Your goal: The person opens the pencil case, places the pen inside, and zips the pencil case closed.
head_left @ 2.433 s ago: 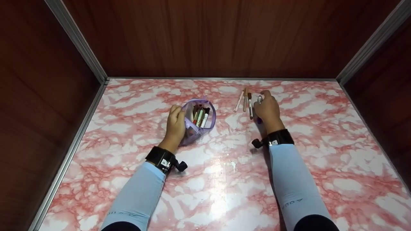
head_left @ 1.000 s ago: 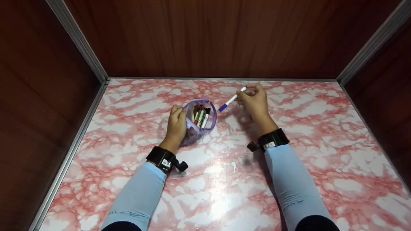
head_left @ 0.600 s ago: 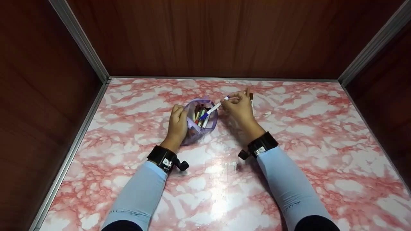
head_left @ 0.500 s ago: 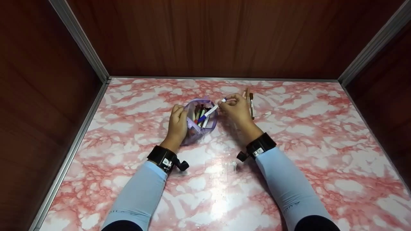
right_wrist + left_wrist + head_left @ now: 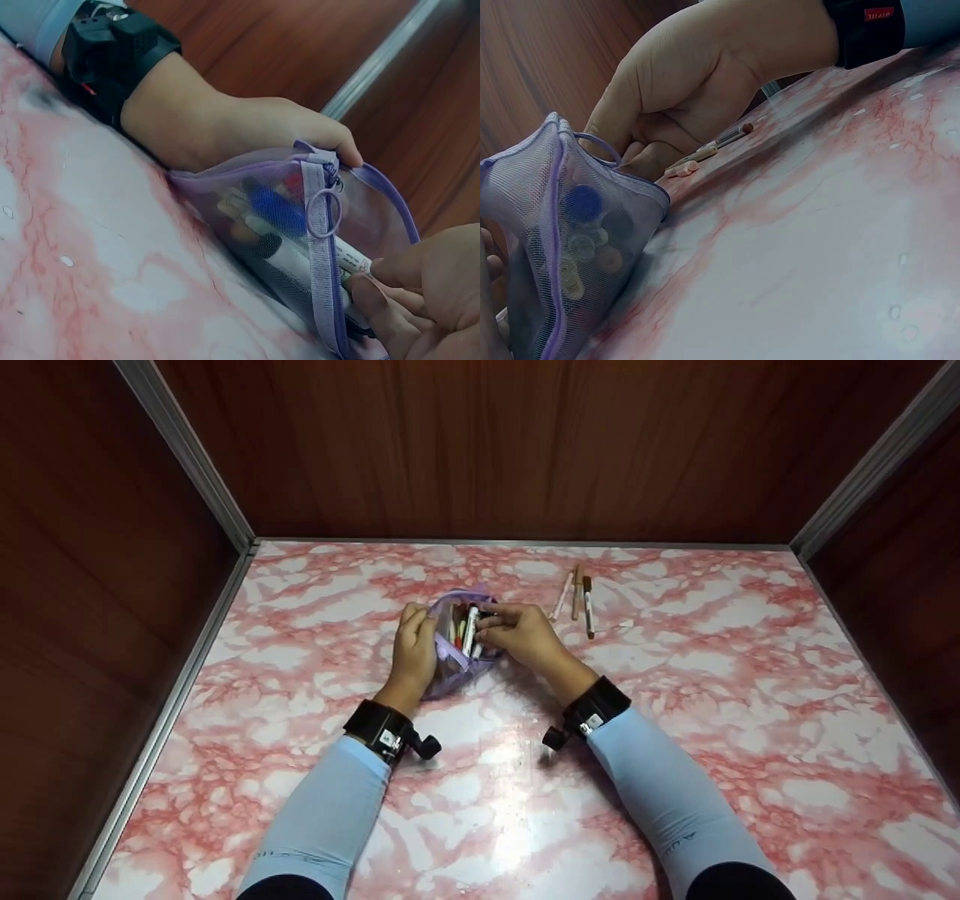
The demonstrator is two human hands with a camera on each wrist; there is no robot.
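Observation:
A purple mesh pencil case (image 5: 451, 682) stands unzipped in the head view, with several markers inside. My left hand (image 5: 415, 649) grips its left edge, thumb on the near side in the right wrist view. A white marker (image 5: 471, 631) with a blue cap (image 5: 274, 210), cap end down, leans inside the case. My right hand (image 5: 525, 636) reaches into the mouth from the right. Its fingertips touch the marker's upper end in the right wrist view, rather straight and not curled round it. Through the mesh, the blue cap shows in the left wrist view.
To the right of the case lie three pens: a pale pink pen (image 5: 561, 597), a tan pen (image 5: 577, 594) and a brown-capped marker (image 5: 589, 609). Dark wooden panels (image 5: 480, 450) with metal edging enclose the red-and-white marbled table (image 5: 480, 795) at the back and sides.
My right hand has picked up the blue-capped marker from beside the pens, carried it left and lowered it into the pencil case. My left hand has kept its grip on the case.

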